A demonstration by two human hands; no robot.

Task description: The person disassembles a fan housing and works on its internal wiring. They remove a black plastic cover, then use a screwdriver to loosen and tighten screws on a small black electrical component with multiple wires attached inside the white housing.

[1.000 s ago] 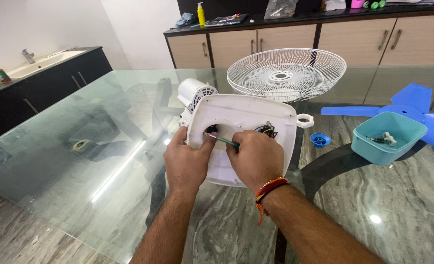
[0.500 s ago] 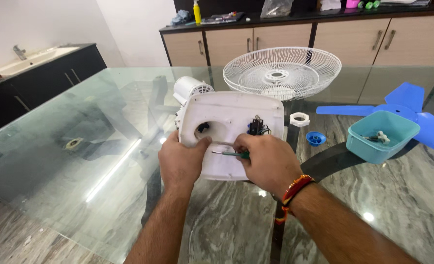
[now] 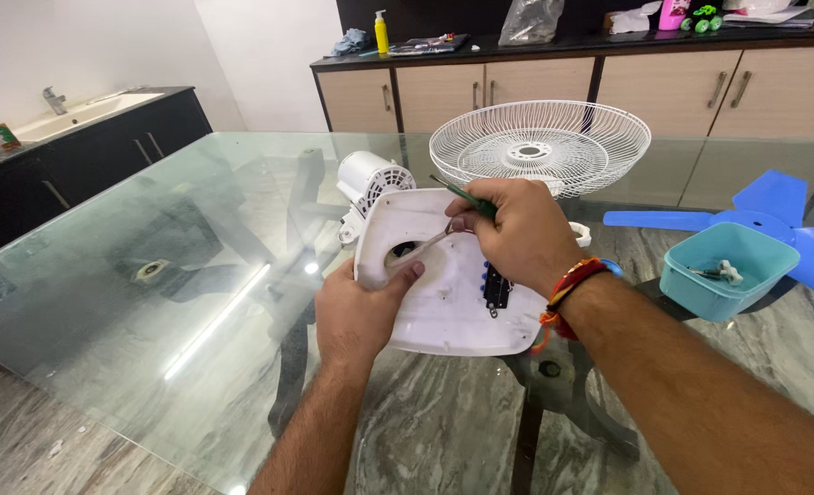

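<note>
A white plastic fan base (image 3: 443, 293) lies tilted on the glass table (image 3: 196, 275), its underside toward me. My left hand (image 3: 361, 307) grips its lower left edge, thumb near a round hole. My right hand (image 3: 512, 229) holds a green-handled screwdriver (image 3: 448, 225) with its metal tip pointing into that hole. A black switch block with blue buttons (image 3: 494, 286) sits on the base beside my right wrist. The white fan motor (image 3: 367, 179) stands just behind the base.
A white wire fan grille (image 3: 540, 147) lies behind the base. A blue fan blade (image 3: 773, 225) and a teal tub (image 3: 727, 270) holding small parts are at the right. A white ring (image 3: 579, 234) peeks out behind my right hand. Cabinets line the back wall.
The base has been turned so the switch block now faces my right wrist. My right hand rose and angled the screwdriver down into the round hole; my left hand shifted to the lower edge.
</note>
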